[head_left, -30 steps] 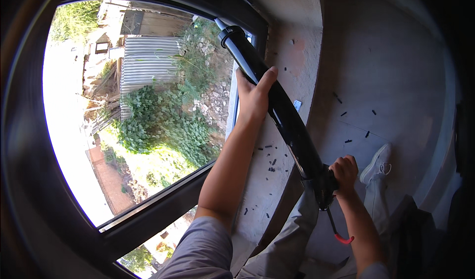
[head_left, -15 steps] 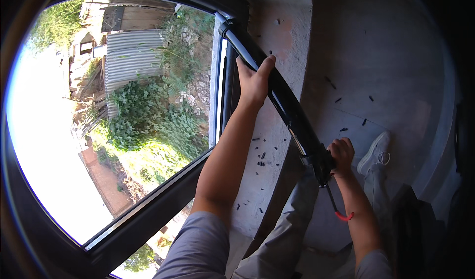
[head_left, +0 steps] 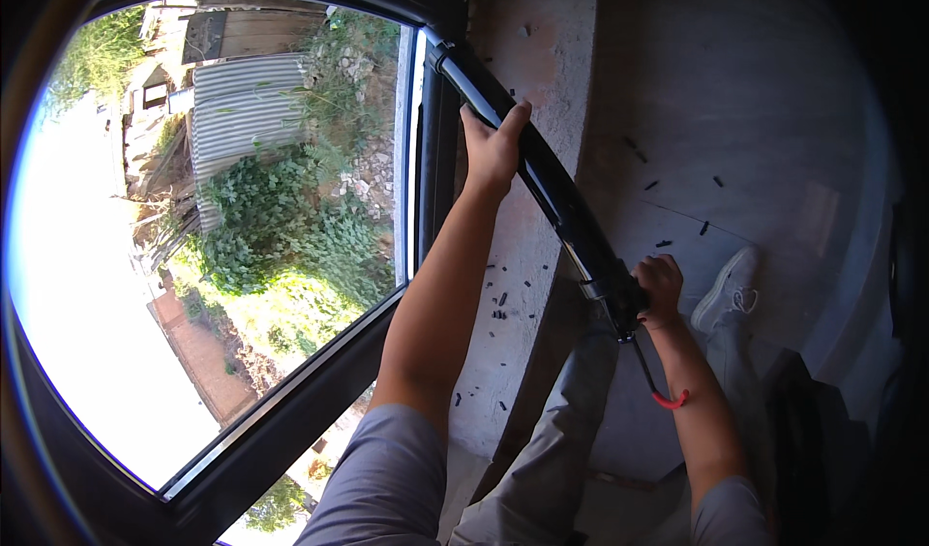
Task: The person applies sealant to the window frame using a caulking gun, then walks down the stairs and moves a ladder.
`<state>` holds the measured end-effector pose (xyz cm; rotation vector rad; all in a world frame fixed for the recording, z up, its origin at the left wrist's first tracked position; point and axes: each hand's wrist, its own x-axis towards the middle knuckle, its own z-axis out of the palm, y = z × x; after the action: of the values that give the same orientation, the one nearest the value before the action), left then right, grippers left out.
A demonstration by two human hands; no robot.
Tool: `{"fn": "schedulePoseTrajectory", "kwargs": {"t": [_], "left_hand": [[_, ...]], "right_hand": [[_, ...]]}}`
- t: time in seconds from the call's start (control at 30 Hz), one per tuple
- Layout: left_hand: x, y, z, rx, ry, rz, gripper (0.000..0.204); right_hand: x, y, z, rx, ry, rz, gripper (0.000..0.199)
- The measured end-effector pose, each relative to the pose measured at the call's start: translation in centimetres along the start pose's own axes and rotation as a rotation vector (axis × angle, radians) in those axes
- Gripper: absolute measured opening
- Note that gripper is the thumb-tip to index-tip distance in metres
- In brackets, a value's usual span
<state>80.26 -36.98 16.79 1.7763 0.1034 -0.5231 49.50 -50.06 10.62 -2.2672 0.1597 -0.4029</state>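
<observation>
A long black caulking gun [head_left: 559, 202] slants across the view, its nozzle end at the upper left against the corner of the dark window frame [head_left: 447, 110]. My left hand [head_left: 494, 151] is wrapped round the barrel from below, thumb on the upper side. At the rear end, my right hand [head_left: 660, 289] is closed round the handle, which its fingers mostly hide. A thin metal rod with a red hooked tip [head_left: 670, 400] sticks out behind, over my right forearm. The nozzle's very tip is too small to make out.
The concrete sill [head_left: 527, 256] beside the frame carries several small black scraps. More scraps lie on the grey floor [head_left: 764, 91]. My shoe [head_left: 726, 289] stands on the floor at right. Through the glass show a corrugated sheet [head_left: 247, 110] and green plants [head_left: 261, 217].
The view has shifted slightly, so the frame, sill and scraps sit a little further left and higher. Both hands keep their grip on the caulking gun, whose nozzle stays by the frame corner.
</observation>
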Motion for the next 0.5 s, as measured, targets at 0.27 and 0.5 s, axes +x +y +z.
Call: {"fn": "schedulePoseTrajectory", "kwargs": {"t": [0.27, 0.5], "left_hand": [[-0.8, 3.2, -0.3, 0.044, 0.005, -0.123, 0.070], [2.4, 4.6, 0.0, -0.431, -0.168, -0.134, 0.057]], "right_hand": [[2.3, -5.4, -3.5, 0.159, -0.097, 0.101, 0.030], [5.8, -13.1, -10.0, 0.751, -0.285, 0.502, 0.061]]}}
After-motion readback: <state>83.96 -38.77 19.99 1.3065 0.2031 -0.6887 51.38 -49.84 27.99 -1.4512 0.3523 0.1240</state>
